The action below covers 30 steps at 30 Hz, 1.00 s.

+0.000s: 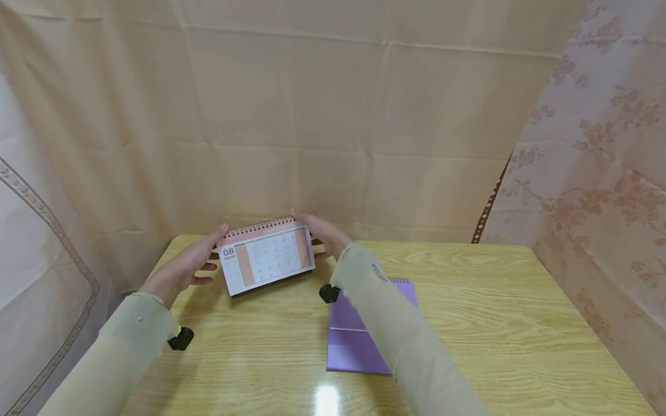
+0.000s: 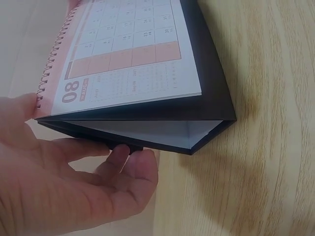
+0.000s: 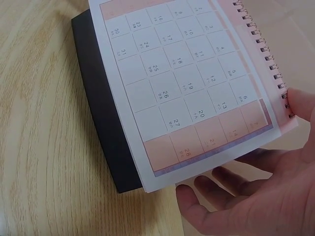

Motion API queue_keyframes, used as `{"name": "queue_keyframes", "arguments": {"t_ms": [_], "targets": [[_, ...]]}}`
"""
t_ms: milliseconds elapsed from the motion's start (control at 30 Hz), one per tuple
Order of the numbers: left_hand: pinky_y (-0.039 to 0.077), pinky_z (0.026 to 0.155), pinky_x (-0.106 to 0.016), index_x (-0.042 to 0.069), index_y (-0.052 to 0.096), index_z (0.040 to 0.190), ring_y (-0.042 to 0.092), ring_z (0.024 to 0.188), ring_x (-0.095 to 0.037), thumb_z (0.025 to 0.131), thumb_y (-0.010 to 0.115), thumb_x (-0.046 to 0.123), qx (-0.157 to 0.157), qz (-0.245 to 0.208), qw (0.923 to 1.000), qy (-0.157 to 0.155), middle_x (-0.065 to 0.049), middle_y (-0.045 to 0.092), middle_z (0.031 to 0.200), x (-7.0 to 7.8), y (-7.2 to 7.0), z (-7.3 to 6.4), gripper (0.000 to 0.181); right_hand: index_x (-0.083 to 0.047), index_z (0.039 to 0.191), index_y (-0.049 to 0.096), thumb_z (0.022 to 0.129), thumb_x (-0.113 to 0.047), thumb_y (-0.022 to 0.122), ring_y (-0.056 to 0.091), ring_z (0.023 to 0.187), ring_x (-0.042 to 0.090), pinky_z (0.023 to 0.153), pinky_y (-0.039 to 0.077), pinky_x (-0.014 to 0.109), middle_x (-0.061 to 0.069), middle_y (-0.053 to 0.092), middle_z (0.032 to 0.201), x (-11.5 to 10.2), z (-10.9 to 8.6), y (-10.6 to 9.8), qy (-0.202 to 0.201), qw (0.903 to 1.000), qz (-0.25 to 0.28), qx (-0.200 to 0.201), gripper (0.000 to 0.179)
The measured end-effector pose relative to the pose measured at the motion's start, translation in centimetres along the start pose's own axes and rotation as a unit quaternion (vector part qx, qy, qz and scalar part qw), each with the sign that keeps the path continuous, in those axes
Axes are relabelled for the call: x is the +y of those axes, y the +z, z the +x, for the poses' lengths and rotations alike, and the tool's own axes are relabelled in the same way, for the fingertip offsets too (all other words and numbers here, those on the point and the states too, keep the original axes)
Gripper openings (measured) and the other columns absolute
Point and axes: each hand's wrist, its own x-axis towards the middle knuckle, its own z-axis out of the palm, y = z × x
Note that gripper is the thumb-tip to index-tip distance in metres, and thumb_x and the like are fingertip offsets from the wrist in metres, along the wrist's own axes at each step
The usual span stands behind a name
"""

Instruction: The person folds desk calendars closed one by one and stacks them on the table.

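A desk calendar (image 1: pixel 268 255) with a pink top band, spiral binding and "08" page leans back on a black fold-out stand (image 2: pixel 216 73), tilted in the head view. At its left end, my left hand (image 1: pixel 193 261) holds it, thumb at the binding's corner and fingers (image 2: pixel 142 172) curled behind the stand. My right hand (image 1: pixel 327 234) grips the other end, its thumb (image 3: pixel 300 104) on the spiral and its fingers behind the page. The stand's bottom edge is close over the wooden table (image 3: pixel 39 123).
A purple spiral-bound pad (image 1: pixel 354 351) lies on the table beneath my right forearm, which partly hides it. Behind the table hangs a beige curtain (image 1: pixel 281 106), and a floral curtain (image 1: pixel 620 152) hangs at the right. Light glares off the table's front.
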Motion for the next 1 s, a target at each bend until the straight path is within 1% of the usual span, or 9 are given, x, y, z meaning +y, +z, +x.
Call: {"name": "queue_keyframes", "arguments": {"t_ms": [133, 233, 367, 467, 567, 700, 800, 867, 1000], "targets": [[0.039, 0.103, -0.058, 0.004, 0.038, 0.151, 0.028, 0.137, -0.046, 0.091, 0.026, 0.084, 0.003, -0.005, 1.0, 0.003, -0.028, 0.023, 0.158, -0.18, 0.1, 0.14, 0.101, -0.016, 0.149, 0.048, 0.092, -0.068, 0.058, 0.042, 0.133, 0.037, 0.109, 0.033, 0.064, 0.013, 0.05, 0.141, 0.12, 0.08, 0.04, 0.0, 1.0, 0.001, 0.005, 0.077], [0.039, 0.104, -0.058, 0.004, 0.039, 0.149, 0.03, 0.136, -0.045, 0.092, 0.027, 0.083, 0.009, -0.011, 0.9999, 0.002, -0.026, 0.027, 0.156, -0.24, 0.24, 0.32, 0.098, -0.016, 0.149, 0.048, 0.092, -0.068, 0.059, 0.042, 0.133, 0.036, 0.109, 0.033, 0.065, 0.012, 0.05, 0.143, 0.18, 0.18, 0.09, -0.001, 1.0, 0.002, 0.009, 0.077], [0.04, 0.103, -0.056, 0.005, 0.042, 0.146, 0.033, 0.133, -0.041, 0.094, 0.028, 0.08, 0.018, -0.021, 0.9996, 0.0, -0.023, 0.033, 0.15, -0.24, 0.35, 0.53, 0.092, -0.016, 0.145, 0.053, 0.092, -0.067, 0.06, 0.043, 0.133, 0.035, 0.108, 0.033, 0.066, 0.011, 0.051, 0.142, 0.23, 0.26, 0.16, 0.0, 0.9999, 0.01, 0.013, 0.074], [0.04, 0.102, -0.055, 0.005, 0.043, 0.144, 0.034, 0.13, -0.039, 0.093, 0.029, 0.081, 0.02, -0.024, 0.9995, 0.003, -0.02, 0.037, 0.145, -0.25, 0.41, 0.56, 0.092, -0.016, 0.142, 0.055, 0.092, -0.066, 0.061, 0.043, 0.133, 0.035, 0.108, 0.033, 0.066, 0.011, 0.052, 0.142, 0.2, 0.2, 0.26, -0.002, 0.9997, 0.012, 0.02, 0.071], [0.038, 0.103, -0.054, 0.005, 0.044, 0.143, 0.035, 0.129, -0.037, 0.092, 0.029, 0.083, 0.019, -0.025, 0.9994, 0.011, -0.019, 0.038, 0.143, -0.2, 0.53, 0.49, 0.095, -0.014, 0.14, 0.056, 0.093, -0.063, 0.061, 0.043, 0.135, 0.035, 0.108, 0.034, 0.066, 0.011, 0.05, 0.146, 0.04, 0.07, 0.47, -0.007, 0.9993, 0.016, 0.032, 0.069], [0.036, 0.105, -0.054, 0.005, 0.046, 0.142, 0.036, 0.127, -0.034, 0.092, 0.029, 0.083, 0.024, -0.028, 0.9991, 0.021, -0.017, 0.039, 0.144, -0.11, 0.68, 0.42, 0.094, -0.01, 0.143, 0.054, 0.094, -0.059, 0.063, 0.038, 0.141, 0.033, 0.109, 0.034, 0.066, 0.011, 0.041, 0.157, -0.17, 0.0, 0.76, -0.013, 0.9984, 0.022, 0.051, 0.07], [0.036, 0.105, -0.054, 0.006, 0.047, 0.142, 0.037, 0.126, -0.032, 0.092, 0.029, 0.083, 0.027, -0.029, 0.9989, 0.026, -0.017, 0.038, 0.146, -0.1, 0.72, 0.44, 0.094, -0.009, 0.148, 0.049, 0.095, -0.056, 0.063, 0.033, 0.146, 0.032, 0.109, 0.033, 0.066, 0.011, 0.035, 0.161, -0.26, 0.06, 0.86, -0.017, 0.998, 0.021, 0.057, 0.072], [0.036, 0.105, -0.054, 0.006, 0.047, 0.143, 0.037, 0.126, -0.032, 0.092, 0.029, 0.083, 0.029, -0.03, 0.9987, 0.027, -0.017, 0.038, 0.147, -0.12, 0.75, 0.5, 0.095, -0.009, 0.148, 0.049, 0.096, -0.055, 0.063, 0.032, 0.146, 0.032, 0.11, 0.033, 0.066, 0.011, 0.035, 0.162, -0.3, 0.11, 0.88, -0.019, 0.9979, 0.022, 0.058, 0.071], [0.035, 0.106, -0.054, 0.005, 0.045, 0.145, 0.037, 0.129, -0.034, 0.094, 0.029, 0.08, 0.033, -0.032, 0.9986, 0.028, -0.018, 0.038, 0.149, -0.2, 0.77, 0.73, 0.092, -0.008, 0.143, 0.055, 0.097, -0.054, 0.063, 0.033, 0.146, 0.032, 0.11, 0.032, 0.066, 0.011, 0.037, 0.16, -0.35, 0.13, 0.86, -0.021, 0.9978, 0.023, 0.059, 0.065]]}}
